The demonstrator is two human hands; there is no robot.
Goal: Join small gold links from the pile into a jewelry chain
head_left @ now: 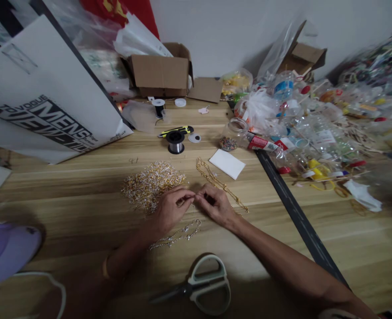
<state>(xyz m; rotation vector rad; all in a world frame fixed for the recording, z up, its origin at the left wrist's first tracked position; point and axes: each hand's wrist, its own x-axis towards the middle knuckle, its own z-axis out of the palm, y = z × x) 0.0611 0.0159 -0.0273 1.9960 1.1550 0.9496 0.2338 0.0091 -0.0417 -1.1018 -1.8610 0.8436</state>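
Observation:
My left hand (172,207) and my right hand (215,204) meet fingertip to fingertip over the table, both pinched closed. What lies between the fingertips is too small to make out. Beside my left hand spreads a pile of small gold and clear beaded pieces (151,184). A gold chain (216,179) runs along the table just beyond my right hand, its near end by the wrist. Closer to me, a silver chain (179,235) lies in a loose loop below the hands. Scissors (204,285) with pale handles rest nearest to me, blades pointing left.
Behind the pile stand a wire spool (175,142), a yellow-black cutter (179,131) and a clear jar (231,137) of beads. A white card (227,163) lies to the right. Plastic bottles (322,133) crowd the far right; a large white bag (49,97) stands left.

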